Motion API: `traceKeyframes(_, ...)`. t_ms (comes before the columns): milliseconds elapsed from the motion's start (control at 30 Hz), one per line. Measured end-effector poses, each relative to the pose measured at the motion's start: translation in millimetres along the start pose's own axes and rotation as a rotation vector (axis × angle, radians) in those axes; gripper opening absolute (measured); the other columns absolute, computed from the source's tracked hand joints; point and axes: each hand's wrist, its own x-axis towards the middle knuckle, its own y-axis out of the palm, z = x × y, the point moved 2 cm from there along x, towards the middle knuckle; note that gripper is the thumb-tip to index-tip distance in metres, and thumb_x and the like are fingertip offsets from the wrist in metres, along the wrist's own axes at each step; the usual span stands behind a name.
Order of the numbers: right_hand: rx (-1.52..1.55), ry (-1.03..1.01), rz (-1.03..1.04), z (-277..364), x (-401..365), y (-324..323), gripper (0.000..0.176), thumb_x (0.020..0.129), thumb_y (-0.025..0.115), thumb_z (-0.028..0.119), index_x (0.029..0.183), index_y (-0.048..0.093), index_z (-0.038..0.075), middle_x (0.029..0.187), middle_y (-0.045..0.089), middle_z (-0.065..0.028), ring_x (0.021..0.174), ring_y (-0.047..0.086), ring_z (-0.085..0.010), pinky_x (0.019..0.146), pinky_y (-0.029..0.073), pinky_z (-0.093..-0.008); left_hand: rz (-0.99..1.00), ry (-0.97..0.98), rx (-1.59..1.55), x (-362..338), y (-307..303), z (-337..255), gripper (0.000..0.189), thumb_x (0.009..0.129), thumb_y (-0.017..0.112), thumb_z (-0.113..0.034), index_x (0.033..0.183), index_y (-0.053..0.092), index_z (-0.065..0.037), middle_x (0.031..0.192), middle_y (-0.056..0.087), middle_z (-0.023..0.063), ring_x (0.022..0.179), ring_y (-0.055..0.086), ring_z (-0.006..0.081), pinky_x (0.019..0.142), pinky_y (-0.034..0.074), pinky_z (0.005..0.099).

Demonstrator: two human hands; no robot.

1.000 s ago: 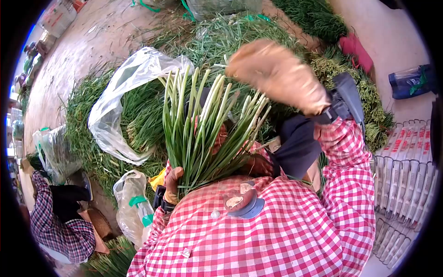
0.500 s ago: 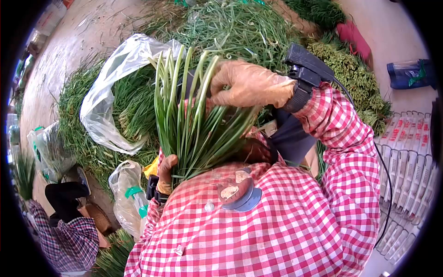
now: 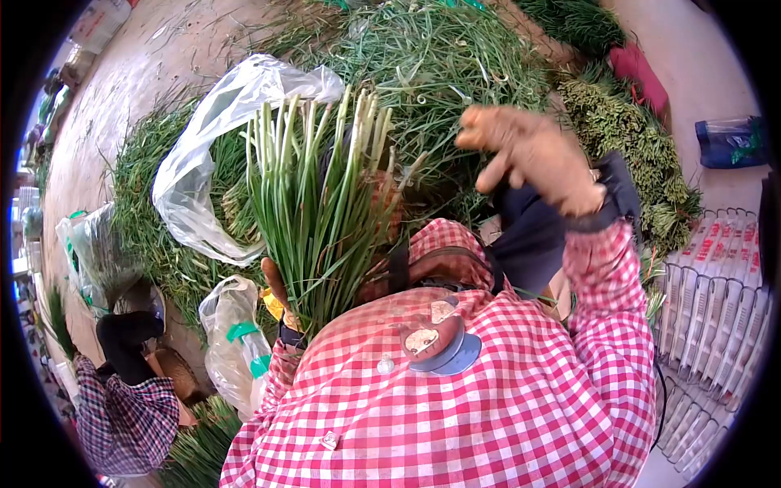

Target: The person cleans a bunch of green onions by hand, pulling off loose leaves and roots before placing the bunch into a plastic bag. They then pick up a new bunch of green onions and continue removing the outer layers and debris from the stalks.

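Note:
A bunch of green chives (image 3: pixel 313 220) stands upright against my chest, its pale cut stem ends fanned at the top. My left hand (image 3: pixel 275 291) supports it low on the left side; the thumb shows, while the other fingers are hidden behind the leaves. To the right of the bunch, my gloved right hand (image 3: pixel 533 156) is raised, slightly blurred, with its fingers apart and nothing visible in them. Behind the bunch lies a clear plastic bag (image 3: pixel 175 183) on a heap of chives (image 3: pixel 232 207).
Loose green leaves (image 3: pixel 439 65) are heaped beyond my hands. A second plastic bag (image 3: pixel 232 342) with green tape sits at lower left, near a person in a checked sleeve (image 3: pixel 134 415). White plastic crates (image 3: pixel 716 301) stand at right, below a dark blue package (image 3: pixel 730 142).
My right hand has left the stem tops and moved right, its fingers now apart. The bunch has shifted slightly left and looks more gathered, still in my left hand.

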Motion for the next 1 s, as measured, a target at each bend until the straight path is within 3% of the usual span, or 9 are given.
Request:
traceKeyframes(133, -0.048, -0.026, 0.108, -22, -2, 49, 0.070, 0.073, 0.075, 0.050, 0.115, 0.052, 0.000, 0.103, 0.064, -0.0150, 0.072, 0.065, -0.0140, 0.061, 0.054, -0.0257, 0.021, 0.010, -0.073, -5, 8, 1, 0.076, 0.090, 0.045, -0.060, 0.144, 0.031, -0.010, 0.146, 0.036, 0.0114, 0.126, 0.045, 0.0307, 0.105, 0.038, 0.0485)
traceKeyframes(167, -0.282, -0.281, 0.047, -33, 2, 60, 0.096, 0.065, 0.072, 0.065, 0.127, 0.043, -0.003, 0.105, 0.061, -0.0209, 0.093, 0.063, -0.0270, 0.080, 0.053, -0.0359, 0.056, 0.008, -0.057, -3, 13, 1, 0.075, 0.090, 0.045, -0.059, 0.144, 0.031, -0.009, 0.146, 0.036, 0.0116, 0.126, 0.045, 0.0306, 0.105, 0.038, 0.0487)
traceKeyframes(267, -0.249, -0.330, 0.142, -17, -8, 75, 0.099, 0.062, 0.083, 0.048, 0.138, 0.037, 0.005, 0.111, 0.061, -0.0162, 0.087, 0.060, -0.0207, 0.082, 0.049, -0.0309, 0.200, -0.019, -0.125, 0, 16, 2, 0.078, 0.089, 0.046, -0.060, 0.145, 0.029, -0.009, 0.148, 0.032, 0.0122, 0.129, 0.041, 0.0308, 0.107, 0.035, 0.0497)
traceKeyframes(533, -0.215, -0.777, -0.062, -59, 23, 110, 0.029, 0.078, 0.071, 0.011, 0.106, 0.066, 0.008, 0.087, 0.065, -0.0118, 0.079, 0.064, -0.0243, 0.068, 0.052, -0.0315, -0.063, -0.206, -0.161, 0, 53, 26, 0.083, 0.084, 0.047, -0.067, 0.144, 0.030, -0.011, 0.144, 0.037, 0.0161, 0.124, 0.046, 0.0354, 0.098, 0.042, 0.0549)
traceKeyframes(600, -0.322, -0.849, -0.114, -60, 23, 108, 0.022, 0.077, 0.068, 0.006, 0.099, 0.065, 0.008, 0.078, 0.064, -0.0116, 0.069, 0.063, -0.0283, 0.060, 0.051, -0.0327, 0.201, -0.301, -0.346, 6, 57, 24, 0.083, 0.084, 0.046, -0.068, 0.143, 0.032, -0.012, 0.140, 0.041, 0.0180, 0.118, 0.050, 0.0377, 0.089, 0.049, 0.0559)
traceKeyframes(633, -0.323, -0.879, -0.131, -64, 27, 106, 0.021, 0.077, 0.068, 0.006, 0.098, 0.065, 0.008, 0.076, 0.063, -0.0120, 0.067, 0.062, -0.0284, 0.059, 0.051, -0.0331, -0.056, -0.314, -0.181, -1, 48, 16, 0.081, 0.085, 0.044, -0.069, 0.141, 0.035, -0.012, 0.136, 0.045, 0.0207, 0.110, 0.055, 0.0402, 0.076, 0.054, 0.0546)
traceKeyframes(800, -0.666, -1.066, -0.389, -59, 56, 70, 0.014, 0.085, 0.062, 0.010, 0.098, 0.066, 0.008, 0.077, 0.066, -0.0119, 0.065, 0.065, -0.0226, 0.057, 0.054, -0.0325, -0.018, -0.269, -0.210, 0, 25, 15, 0.078, 0.087, 0.040, -0.067, 0.142, 0.034, -0.012, 0.135, 0.045, 0.0232, 0.107, 0.055, 0.0440, 0.073, 0.055, 0.0573)
traceKeyframes(967, -0.642, -0.606, -0.446, -119, 153, -54, 0.024, 0.092, 0.056, 0.026, 0.093, 0.064, 0.004, 0.079, 0.066, -0.0114, 0.067, 0.063, -0.0221, 0.059, 0.055, -0.0322, 0.061, -0.252, -0.254, -7, 16, 16, 0.078, 0.087, 0.039, -0.068, 0.144, 0.031, -0.015, 0.139, 0.042, 0.0205, 0.107, 0.056, 0.0439, 0.070, 0.054, 0.0605)
traceKeyframes(1000, -0.690, -0.419, -0.459, -103, 145, -55, 0.033, 0.091, 0.055, 0.033, 0.104, 0.060, 0.003, 0.089, 0.065, -0.0120, 0.077, 0.063, -0.0232, 0.066, 0.055, -0.0346, 0.065, -0.252, -0.254, -80, 21, 9, 0.078, 0.087, 0.039, -0.068, 0.144, 0.031, -0.015, 0.139, 0.042, 0.0205, 0.107, 0.056, 0.0439, 0.070, 0.054, 0.0605)
